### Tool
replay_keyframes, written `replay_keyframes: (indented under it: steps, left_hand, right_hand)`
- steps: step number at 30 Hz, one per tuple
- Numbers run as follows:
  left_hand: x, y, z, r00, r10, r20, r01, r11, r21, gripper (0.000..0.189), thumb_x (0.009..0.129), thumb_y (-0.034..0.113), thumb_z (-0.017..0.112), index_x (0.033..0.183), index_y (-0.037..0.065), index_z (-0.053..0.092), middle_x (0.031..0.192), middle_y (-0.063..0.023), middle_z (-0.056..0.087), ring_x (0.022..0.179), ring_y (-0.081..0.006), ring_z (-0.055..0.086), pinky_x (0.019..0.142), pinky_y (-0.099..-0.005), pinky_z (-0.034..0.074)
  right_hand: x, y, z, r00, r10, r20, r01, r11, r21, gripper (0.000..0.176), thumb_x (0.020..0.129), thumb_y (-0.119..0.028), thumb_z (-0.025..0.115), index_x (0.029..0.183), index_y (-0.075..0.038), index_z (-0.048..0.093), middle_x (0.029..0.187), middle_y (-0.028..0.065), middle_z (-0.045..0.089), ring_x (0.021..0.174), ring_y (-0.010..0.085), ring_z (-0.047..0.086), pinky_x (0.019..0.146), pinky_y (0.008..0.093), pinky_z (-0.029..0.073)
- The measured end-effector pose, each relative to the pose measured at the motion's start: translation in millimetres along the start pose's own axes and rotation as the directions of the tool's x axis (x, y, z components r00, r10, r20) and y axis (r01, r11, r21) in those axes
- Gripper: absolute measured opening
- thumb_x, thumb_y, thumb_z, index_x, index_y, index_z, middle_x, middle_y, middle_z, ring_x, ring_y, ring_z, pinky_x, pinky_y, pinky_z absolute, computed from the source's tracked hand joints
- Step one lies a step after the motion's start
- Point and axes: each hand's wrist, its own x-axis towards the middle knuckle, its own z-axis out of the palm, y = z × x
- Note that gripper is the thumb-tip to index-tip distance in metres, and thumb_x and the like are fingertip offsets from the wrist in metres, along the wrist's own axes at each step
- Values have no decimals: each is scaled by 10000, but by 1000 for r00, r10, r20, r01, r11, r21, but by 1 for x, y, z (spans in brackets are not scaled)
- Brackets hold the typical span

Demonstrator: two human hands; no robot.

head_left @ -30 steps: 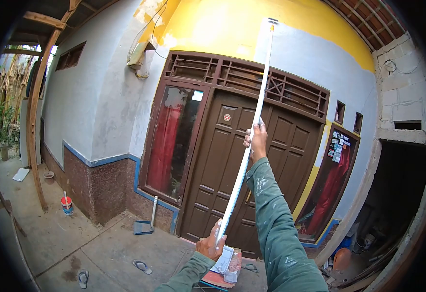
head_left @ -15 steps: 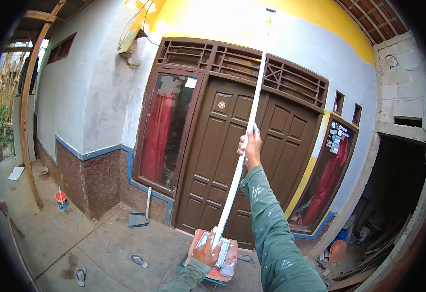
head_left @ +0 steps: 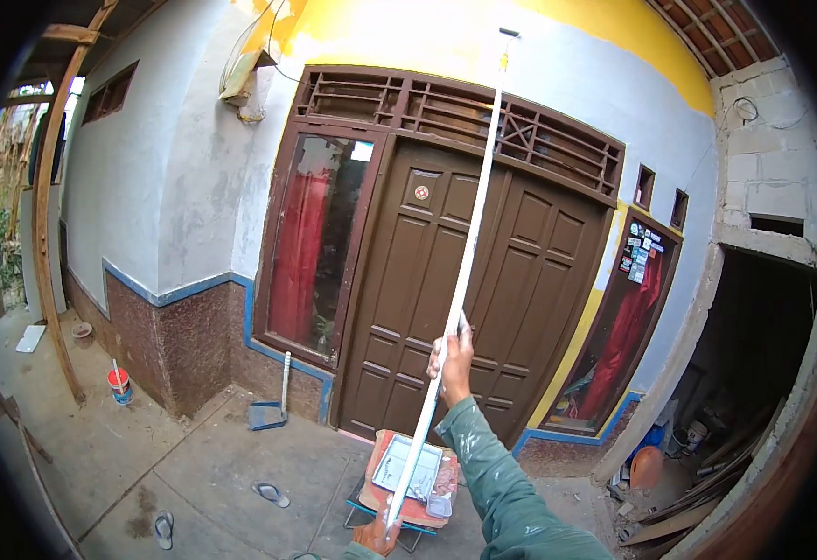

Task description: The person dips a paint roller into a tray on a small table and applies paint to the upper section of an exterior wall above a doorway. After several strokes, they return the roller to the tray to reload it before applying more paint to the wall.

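Note:
A long white pole runs from the bottom centre up past the door, ending in a small paint roller at the wall where yellow meets white. My right hand is wrapped round the pole in front of the brown double door. Lower down, my left hand grips the pole near its bottom end. Behind the pole's lower part, a paint tray lies on a small red-topped stool, with a small clear container beside it.
On the floor are a dustpan, a red-rimmed paint bucket and two sandals. A wooden post stands at the left. Planks and an orange object lie by the dark opening at the right.
Both my hands have moved down with the pole, my right one also slightly left. The roller has come lower on the wall, and the paint tray is less covered by my left hand.

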Motion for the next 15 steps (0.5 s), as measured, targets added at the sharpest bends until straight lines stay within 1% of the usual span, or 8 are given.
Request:
replay_keyframes:
  steps: [1, 4, 5, 7, 11, 13, 14, 15]
  left_hand:
    - [-13, -7, 0, 1000, -9, -17, 9, 1000, -28, 245, 890, 274, 641, 958, 40, 664, 647, -225, 606, 550, -430, 582, 488, -515, 433]
    - [-58, -35, -2, 1000, -4, 20, 0, 980, 197, 333, 917, 364, 598, 1048, 63, 656, 676, -224, 623, 560, -445, 579, 504, -538, 427]
    - [-78, -54, -1, 1000, -5, 21, 1, 980, 197, 333, 917, 364, 598, 1048, 63, 656, 676, -224, 623, 560, -445, 579, 504, -538, 427]
    - [-105, -79, -6, 926, -167, 338, 69, 956, 284, 360, 929, 406, 556, 1080, 92, 647, 726, -232, 636, 591, -454, 586, 524, -549, 425]
    - [-133, -69, -26, 887, -313, 340, 182, 913, 365, 350, 928, 421, 544, 1029, 106, 659, 738, -232, 639, 616, -445, 599, 531, -542, 435]
    - [-151, -79, -33, 799, -393, 456, 301, 917, 262, 322, 918, 399, 556, 1000, 104, 660, 726, -221, 639, 654, -427, 618, 547, -532, 456]
    - [-170, -88, -30, 797, -395, 457, 303, 916, 264, 322, 918, 399, 556, 1000, 104, 660, 726, -221, 639, 654, -427, 618, 547, -532, 456]
    - [-194, -98, -25, 892, -322, 317, 248, 935, 253, 326, 918, 403, 552, 997, 105, 660, 742, -217, 645, 666, -427, 621, 555, -530, 463]
  right_hand:
    - [-10, 4, 1, 1000, 1, 3, -1, 1000, -4, 440, 1020, -192, 361, 1451, -212, 275, 654, 7, 446, 405, 66, 401, 322, 210, 355]
    - [-37, 20, 1, 999, 48, -9, -48, 999, -14, 444, 1025, -204, 353, 1459, -220, 260, 653, 16, 445, 401, 76, 404, 324, 219, 354]
    - [-45, 27, 1, 998, 62, -16, -62, 998, -15, 446, 1026, -206, 351, 1461, -224, 255, 650, 17, 445, 400, 80, 405, 326, 222, 356]
    - [-63, 37, 1, 996, 88, -23, -88, 996, -11, 451, 1028, -213, 352, 1466, -230, 245, 644, 20, 443, 399, 87, 410, 329, 230, 359]
    - [-98, 53, 2, 987, 157, -31, -157, 987, 17, 455, 1032, -240, 373, 1468, -230, 243, 641, 20, 442, 399, 90, 415, 334, 240, 359]
    - [-115, 60, 1, 983, 178, -49, -178, 984, 4, 457, 1027, -234, 386, 1467, -232, 266, 651, 14, 438, 409, 92, 416, 349, 243, 352]
    - [-124, 64, 2, 985, 166, -47, -166, 986, 22, 448, 1029, -242, 390, 1461, -214, 276, 651, 15, 435, 415, 93, 419, 354, 241, 358]
    - [-133, 66, 4, 985, 168, -49, -167, 986, 23, 448, 1029, -242, 390, 1461, -214, 276, 651, 15, 435, 415, 93, 419, 354, 241, 358]
